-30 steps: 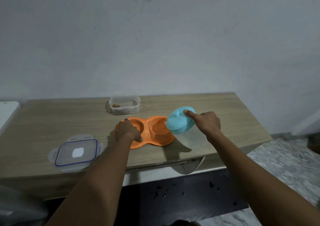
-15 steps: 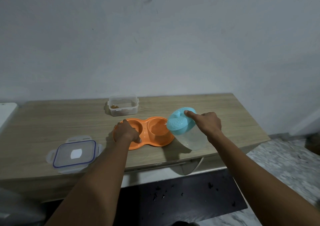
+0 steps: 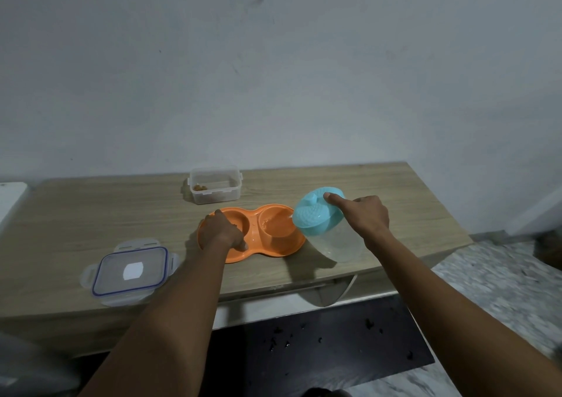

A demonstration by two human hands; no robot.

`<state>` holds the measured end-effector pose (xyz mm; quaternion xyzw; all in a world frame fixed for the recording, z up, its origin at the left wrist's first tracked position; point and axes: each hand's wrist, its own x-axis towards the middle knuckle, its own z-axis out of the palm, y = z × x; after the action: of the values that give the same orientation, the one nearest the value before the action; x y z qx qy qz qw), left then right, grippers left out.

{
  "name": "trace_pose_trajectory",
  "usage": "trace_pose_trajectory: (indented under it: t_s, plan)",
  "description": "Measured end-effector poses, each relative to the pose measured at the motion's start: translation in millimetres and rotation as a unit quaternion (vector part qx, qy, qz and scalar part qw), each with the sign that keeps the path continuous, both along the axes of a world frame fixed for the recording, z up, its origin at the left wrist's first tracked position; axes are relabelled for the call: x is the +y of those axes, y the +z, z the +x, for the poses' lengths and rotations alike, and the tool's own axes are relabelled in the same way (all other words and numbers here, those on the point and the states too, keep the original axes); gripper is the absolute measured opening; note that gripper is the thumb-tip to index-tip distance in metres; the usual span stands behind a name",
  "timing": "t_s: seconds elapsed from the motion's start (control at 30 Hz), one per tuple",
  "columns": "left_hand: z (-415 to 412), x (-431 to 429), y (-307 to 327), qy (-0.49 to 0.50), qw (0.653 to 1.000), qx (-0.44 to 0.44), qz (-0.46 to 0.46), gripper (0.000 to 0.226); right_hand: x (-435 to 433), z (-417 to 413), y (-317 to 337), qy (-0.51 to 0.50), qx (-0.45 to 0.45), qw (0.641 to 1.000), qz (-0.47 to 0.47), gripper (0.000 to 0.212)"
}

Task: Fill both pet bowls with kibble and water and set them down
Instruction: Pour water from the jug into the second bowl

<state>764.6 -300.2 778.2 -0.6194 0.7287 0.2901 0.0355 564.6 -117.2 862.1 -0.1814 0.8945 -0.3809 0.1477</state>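
One orange double pet bowl, one clear jug with a turquoise lid, one open clear container and one loose clip lid sit on or over the desk; two hands are in view. The bowl is a single glossy orange moulding with two round wells side by side, lying near the front middle of the desk. The left hand rests curled over the left well, gripping its rim, and hides most of what is in it. The right hand is wrapped around the jug, which is tilted toward the right well, forefinger pressed on the turquoise lid; a thin stream of water falls into that well. The container behind the bowl holds a few brown kibble pieces in one corner. The blue-rimmed clip lid lies flat to the left. The desk is pale wood grain against a plain grey-white wall; a dark mat with scattered crumbs and marbled floor lie below.
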Motion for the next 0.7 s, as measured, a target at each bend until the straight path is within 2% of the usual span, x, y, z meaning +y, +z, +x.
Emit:
trace_pose_trajectory:
  t_s: [0.47, 0.7]
  plan:
    - [-0.5, 0.6, 1.6, -0.004, 1.0, -0.007, 0.002, 0.121, 3.2, 5.4, 1.5, -0.015, -0.01, 0.999, -0.039, 0.061]
    - [0.2, 1.6, 0.2, 0.003, 1.0, -0.002, 0.001, 0.12, 8.0, 4.3, -3.3, -0.039, -0.053, 0.992, -0.107, 0.06]
